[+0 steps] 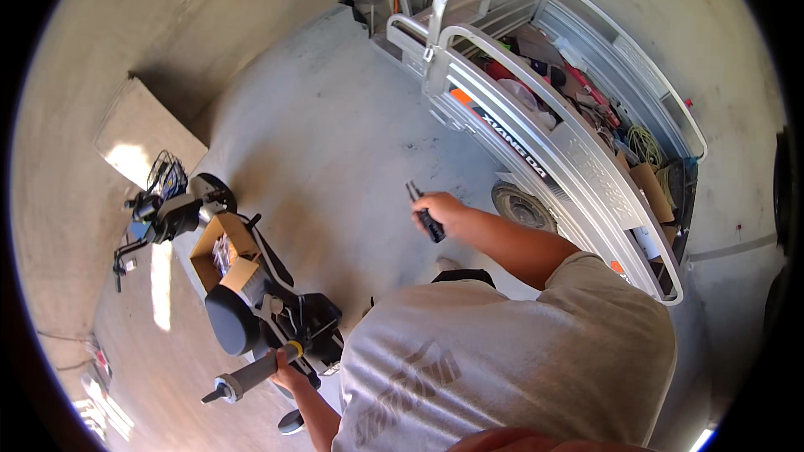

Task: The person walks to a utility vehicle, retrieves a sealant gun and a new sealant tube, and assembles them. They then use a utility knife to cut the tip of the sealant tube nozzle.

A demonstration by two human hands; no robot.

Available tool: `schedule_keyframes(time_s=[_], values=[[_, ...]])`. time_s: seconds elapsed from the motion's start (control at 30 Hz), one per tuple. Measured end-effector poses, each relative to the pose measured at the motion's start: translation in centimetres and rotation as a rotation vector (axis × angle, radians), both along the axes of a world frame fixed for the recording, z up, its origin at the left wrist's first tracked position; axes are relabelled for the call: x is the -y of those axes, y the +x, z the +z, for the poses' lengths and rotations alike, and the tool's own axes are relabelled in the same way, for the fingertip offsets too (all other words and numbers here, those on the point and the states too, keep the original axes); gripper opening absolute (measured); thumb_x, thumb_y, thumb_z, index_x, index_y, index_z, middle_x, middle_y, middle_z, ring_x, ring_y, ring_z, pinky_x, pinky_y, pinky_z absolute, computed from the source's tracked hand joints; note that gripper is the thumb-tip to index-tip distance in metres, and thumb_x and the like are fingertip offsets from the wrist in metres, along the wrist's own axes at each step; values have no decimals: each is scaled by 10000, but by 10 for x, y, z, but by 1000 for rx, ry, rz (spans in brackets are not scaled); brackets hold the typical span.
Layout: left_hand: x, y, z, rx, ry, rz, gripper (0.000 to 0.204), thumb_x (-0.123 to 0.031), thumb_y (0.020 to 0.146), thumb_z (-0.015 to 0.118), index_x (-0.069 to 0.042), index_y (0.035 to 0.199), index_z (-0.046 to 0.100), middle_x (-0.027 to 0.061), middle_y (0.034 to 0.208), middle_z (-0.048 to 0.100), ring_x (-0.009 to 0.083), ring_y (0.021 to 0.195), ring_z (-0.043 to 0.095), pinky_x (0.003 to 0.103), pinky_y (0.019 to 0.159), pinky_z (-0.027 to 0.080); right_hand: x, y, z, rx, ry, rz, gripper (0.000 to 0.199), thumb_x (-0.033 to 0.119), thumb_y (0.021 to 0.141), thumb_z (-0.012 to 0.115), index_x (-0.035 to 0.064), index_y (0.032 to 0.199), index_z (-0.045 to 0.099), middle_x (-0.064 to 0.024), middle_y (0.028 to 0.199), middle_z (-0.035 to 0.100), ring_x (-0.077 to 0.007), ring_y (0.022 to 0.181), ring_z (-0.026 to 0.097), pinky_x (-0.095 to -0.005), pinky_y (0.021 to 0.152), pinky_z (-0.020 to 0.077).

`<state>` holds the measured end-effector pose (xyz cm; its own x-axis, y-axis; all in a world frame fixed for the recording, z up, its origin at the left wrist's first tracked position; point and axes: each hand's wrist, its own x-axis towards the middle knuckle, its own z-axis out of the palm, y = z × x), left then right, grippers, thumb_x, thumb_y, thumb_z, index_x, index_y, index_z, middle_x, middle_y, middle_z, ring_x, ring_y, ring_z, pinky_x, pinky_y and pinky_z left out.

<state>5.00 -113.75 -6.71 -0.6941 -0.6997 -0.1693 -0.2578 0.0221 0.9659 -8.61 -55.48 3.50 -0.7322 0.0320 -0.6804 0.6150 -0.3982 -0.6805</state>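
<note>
My left hand [289,372] is wrapped round a grey tubular tool [249,377], which looks like a caulking gun. It has a yellow ring near my fingers and a dark, tapered tip pointing to the lower left. Out in front of my body, my right hand [441,211] grips a small black hand tool [430,224]. Two short, narrow ends stick up from that tool above my fingers, but its exact kind is unclear. Below the right hand is the concrete floor [335,125]; the left hand is beside the electric scooter [318,318].
An open cardboard box [243,272] with small items sits on the scooter. At right stands a silver metal cargo bed [536,151] loaded with tools, cable and cardboard, its wheel [523,205] beneath. A flat board [146,130] leans on the left wall.
</note>
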Motion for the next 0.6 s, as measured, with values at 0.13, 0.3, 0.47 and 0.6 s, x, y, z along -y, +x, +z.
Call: schedule_keyframes(time_s=[0.13,0.3,0.47,0.6], values=[[-84,0,59,4,-118,-45,382,-101,817,736,43,1169,701,132,1152,685,287,1069,637,452,1038,490,-186,8,47,-347,476,-287,271,151,1009,651,53,1260,666,-78,889,719,-164,648,682,-329,542,555],[-184,-10,98,-52,-76,-150,380,-119,788,698,28,1138,671,124,1126,663,271,1036,617,433,996,491,-475,57,65,-143,1624,-403,477,267,939,640,99,1384,669,-289,1110,746,-444,978,743,-511,873,568],[-238,-6,91,-45,-17,-284,466,-94,776,726,31,1213,622,140,1158,659,279,1078,625,444,1051,487,-623,112,3,217,1618,-209,584,294,913,672,98,1462,626,-337,1305,675,-468,1210,675,-502,1037,532],[-266,18,88,-53,122,-277,514,-34,776,734,9,1274,614,136,1216,679,272,1151,645,431,1099,489,-679,97,6,-62,2051,-543,606,387,922,720,68,1431,639,-295,1289,693,-459,1239,658,-501,1039,520]])
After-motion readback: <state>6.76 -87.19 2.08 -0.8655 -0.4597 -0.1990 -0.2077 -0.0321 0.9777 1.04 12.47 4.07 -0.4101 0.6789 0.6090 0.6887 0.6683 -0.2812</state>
